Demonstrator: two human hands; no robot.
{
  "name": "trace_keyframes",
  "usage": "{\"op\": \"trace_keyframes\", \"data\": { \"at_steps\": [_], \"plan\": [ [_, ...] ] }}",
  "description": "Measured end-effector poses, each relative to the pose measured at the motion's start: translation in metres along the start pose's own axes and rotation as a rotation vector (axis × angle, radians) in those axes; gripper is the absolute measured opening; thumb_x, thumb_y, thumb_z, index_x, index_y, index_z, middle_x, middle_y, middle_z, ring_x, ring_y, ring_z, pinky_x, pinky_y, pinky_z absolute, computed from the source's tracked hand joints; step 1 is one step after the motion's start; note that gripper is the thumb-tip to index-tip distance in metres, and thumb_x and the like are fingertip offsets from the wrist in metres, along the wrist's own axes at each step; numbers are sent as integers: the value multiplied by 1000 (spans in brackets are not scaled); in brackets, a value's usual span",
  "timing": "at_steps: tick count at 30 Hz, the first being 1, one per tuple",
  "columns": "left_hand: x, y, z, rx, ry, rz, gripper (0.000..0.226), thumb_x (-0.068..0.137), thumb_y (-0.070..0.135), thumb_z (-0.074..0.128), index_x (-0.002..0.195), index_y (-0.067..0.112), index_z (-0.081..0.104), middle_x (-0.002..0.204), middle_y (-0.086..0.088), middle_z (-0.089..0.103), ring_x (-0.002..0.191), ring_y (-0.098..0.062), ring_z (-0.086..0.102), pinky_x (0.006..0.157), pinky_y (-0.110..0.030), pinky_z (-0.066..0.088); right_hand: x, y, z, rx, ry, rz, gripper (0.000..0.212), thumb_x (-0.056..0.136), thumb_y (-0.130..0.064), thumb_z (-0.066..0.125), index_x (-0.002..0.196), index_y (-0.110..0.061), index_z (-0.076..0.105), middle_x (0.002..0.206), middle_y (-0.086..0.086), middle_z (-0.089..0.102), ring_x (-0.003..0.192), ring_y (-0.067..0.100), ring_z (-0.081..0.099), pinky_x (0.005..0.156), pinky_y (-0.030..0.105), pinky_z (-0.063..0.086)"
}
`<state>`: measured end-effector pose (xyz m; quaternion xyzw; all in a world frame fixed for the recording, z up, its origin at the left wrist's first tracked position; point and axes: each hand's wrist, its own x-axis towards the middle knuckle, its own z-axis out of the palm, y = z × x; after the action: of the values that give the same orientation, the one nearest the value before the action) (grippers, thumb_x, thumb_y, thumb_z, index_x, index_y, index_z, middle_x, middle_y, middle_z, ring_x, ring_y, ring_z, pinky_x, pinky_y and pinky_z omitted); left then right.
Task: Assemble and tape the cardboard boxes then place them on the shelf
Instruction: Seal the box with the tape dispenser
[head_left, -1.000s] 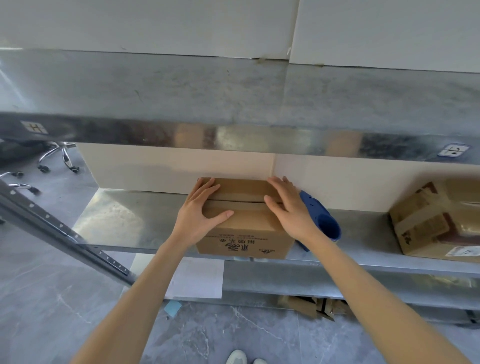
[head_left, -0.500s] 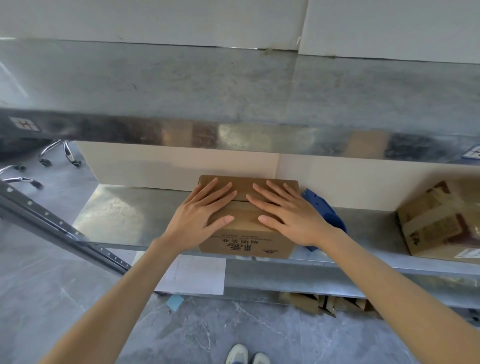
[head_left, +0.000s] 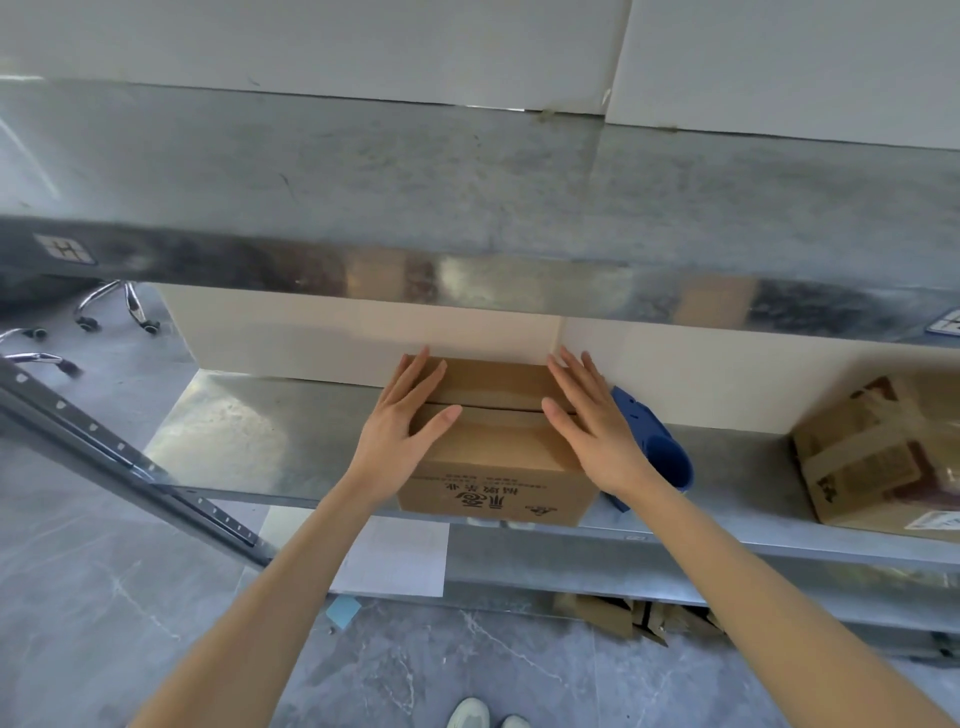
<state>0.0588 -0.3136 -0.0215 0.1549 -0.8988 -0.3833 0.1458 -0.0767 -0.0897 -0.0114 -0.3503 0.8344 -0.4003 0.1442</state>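
A brown cardboard box (head_left: 493, 467) with printed characters on its front stands on the metal shelf (head_left: 249, 436), its back against the white wall panel. My left hand (head_left: 400, 431) lies flat on the box's top left edge, fingers stretched out. My right hand (head_left: 597, 431) lies flat on the top right edge in the same way. Neither hand grips the box. Between the hands the seam where the top flaps meet is visible.
A blue tape dispenser (head_left: 660, 452) lies on the shelf just right of the box. Another taped box (head_left: 883, 457) sits at the far right. An upper shelf (head_left: 467, 208) hangs overhead. A slanted metal rail (head_left: 130, 467) crosses at left. Cardboard scraps (head_left: 623, 613) lie below.
Both hands slid apart from the middle of the box top to its left and right edges. The box has stayed on the shelf.
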Motion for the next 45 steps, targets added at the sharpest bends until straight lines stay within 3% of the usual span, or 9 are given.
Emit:
{"op": "trace_keyframes", "data": {
  "at_steps": [4,8,11,15,26,30,35,39,45],
  "plan": [
    [0,-1,1,-164,23,-36,67,84,65,53,145,41,42,157,32,21,146,12,4,116,-32,21,-1,0,2,203,85,44,52,97,-52,43,147,-40,37,158,-27,16,143,-13,-2,121,33,12],
    [-3,-2,-3,191,13,162,74,88,73,45,151,34,37,160,19,23,152,-6,-1,124,-45,9,-4,-1,0,-150,60,-121,52,98,-58,35,148,-44,35,161,-19,14,149,1,-9,123,47,-3],
    [-3,0,-8,362,-53,266,87,82,83,35,154,35,25,163,17,15,153,-11,-3,125,-47,6,-1,-2,-4,-457,-64,-299,63,94,-71,27,152,-49,16,164,-16,3,150,9,-14,120,44,-12],
    [-4,4,-12,386,-100,214,106,65,90,50,155,40,22,162,21,12,152,-4,3,117,-39,28,3,0,-6,-554,-165,-256,85,78,-89,28,149,-54,-1,164,-12,-9,148,8,-21,121,42,-10],
    [-5,7,-8,270,-64,175,96,68,81,60,149,36,39,160,19,24,150,-2,11,119,-33,21,6,0,-5,-428,-133,-210,85,74,-91,34,148,-51,26,163,-16,5,139,-13,-15,118,30,-1],
    [-6,7,-8,271,-81,180,93,70,81,57,150,38,38,161,19,21,150,-2,9,119,-30,17,3,-3,-6,-524,-175,-205,81,78,-90,23,149,-53,11,162,-16,-8,135,-14,-29,113,22,-17],
    [-5,9,-11,297,-106,175,91,70,82,54,149,41,37,162,17,20,151,-6,10,121,-34,18,4,-7,-7,-648,-241,-272,73,82,-87,10,145,-58,-14,162,-16,-14,148,8,-17,119,44,-15],
    [-4,8,-12,371,-152,176,89,72,85,46,151,46,30,163,16,15,151,-7,7,121,-35,17,9,-7,-9,-731,-318,-314,60,83,-84,-1,138,-65,-17,160,-21,-16,148,10,-18,117,46,-16],
    [-2,7,-14,535,-194,209,92,74,92,28,154,48,16,165,13,5,152,-11,2,122,-36,13,9,-6,-8,-745,-314,-311,65,82,-83,-5,141,-59,-18,159,-22,-17,147,7,-19,116,38,-16]
  ]
}}
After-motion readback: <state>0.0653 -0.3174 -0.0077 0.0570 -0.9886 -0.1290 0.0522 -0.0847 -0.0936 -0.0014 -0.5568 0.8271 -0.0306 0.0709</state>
